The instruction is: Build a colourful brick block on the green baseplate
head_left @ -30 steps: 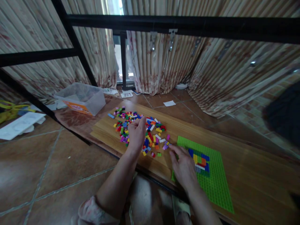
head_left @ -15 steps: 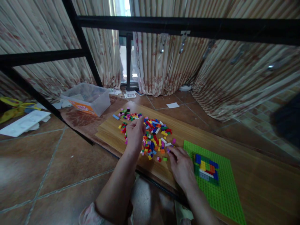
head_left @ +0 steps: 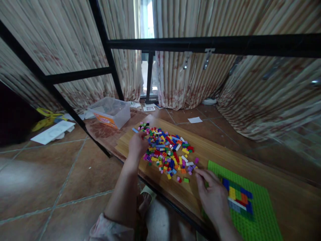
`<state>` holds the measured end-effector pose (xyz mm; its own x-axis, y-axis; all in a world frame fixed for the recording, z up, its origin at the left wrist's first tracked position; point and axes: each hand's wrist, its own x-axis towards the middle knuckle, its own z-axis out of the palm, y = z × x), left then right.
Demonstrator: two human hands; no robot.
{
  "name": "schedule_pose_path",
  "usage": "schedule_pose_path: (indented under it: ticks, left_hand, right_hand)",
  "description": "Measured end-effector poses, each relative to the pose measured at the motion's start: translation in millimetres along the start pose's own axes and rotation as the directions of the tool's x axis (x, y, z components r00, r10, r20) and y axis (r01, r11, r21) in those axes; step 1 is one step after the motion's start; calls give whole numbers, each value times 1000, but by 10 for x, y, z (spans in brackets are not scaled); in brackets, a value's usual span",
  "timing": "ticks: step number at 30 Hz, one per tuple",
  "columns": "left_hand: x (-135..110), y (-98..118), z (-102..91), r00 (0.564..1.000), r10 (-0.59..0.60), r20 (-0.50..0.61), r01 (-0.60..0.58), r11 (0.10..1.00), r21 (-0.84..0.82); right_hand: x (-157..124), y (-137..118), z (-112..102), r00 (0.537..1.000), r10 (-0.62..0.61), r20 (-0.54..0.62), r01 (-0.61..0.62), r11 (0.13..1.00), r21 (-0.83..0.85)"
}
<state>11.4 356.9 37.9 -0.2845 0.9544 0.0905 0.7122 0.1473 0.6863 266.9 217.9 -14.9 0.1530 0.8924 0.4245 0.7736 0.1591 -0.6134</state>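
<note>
A heap of small coloured bricks lies on a wooden board. My left hand sits at the heap's left edge with its fingers curled in; what they pinch, if anything, is hidden. My right hand rests on the left edge of a green baseplate, just right of the heap, fingers stretched out and holding nothing. A low block of blue, yellow, orange, white and green bricks is fixed on the baseplate beside that hand.
A clear plastic bin stands on the tiled floor behind the board's left end. A black metal frame crosses above, with striped curtains behind. White sheets and a yellow object lie far left. A paper scrap lies behind the board.
My left hand has moved from the middle of the heap to its left edge. My right hand stays at the baseplate's left edge. The view has swung left and up.
</note>
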Motion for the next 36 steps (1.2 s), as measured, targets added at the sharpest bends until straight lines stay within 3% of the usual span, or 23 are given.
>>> schedule_pose_path:
  ticks: [9, 15, 22, 27, 31, 34, 36]
  left_hand:
    - [-79, 3, 90, 975, 110, 192, -146, 972, 182]
    - [-72, -1, 181, 979, 129, 160, -163, 960, 226]
    - [-31, 4, 107, 992, 103, 76, -117, 970, 213]
    - [-48, 22, 154, 980, 128, 152, -171, 934, 313]
    - [-8, 14, 187, 981, 120, 150, -164, 927, 336]
    - [63, 23, 165, 985, 141, 97, -162, 948, 274]
    - [69, 83, 160, 989, 140, 41, -143, 984, 102]
  right_hand:
    - [-83, 95, -82, 1000, -7, 4, 7, 1000, 4]
    - [-86, 115, -111, 1000, -13, -2, 13, 1000, -6]
    - [-73, 119, -112, 1000, -13, -8, 13, 1000, -5]
    - [-70, 80, -136, 1000, 8, 24, -8, 1000, 2]
    - [-55, 23, -148, 999, 17, 42, -18, 999, 32]
    - [-35, -11, -157, 999, 30, 34, -31, 999, 40]
    - [-24, -47, -179, 999, 44, 17, -45, 998, 45]
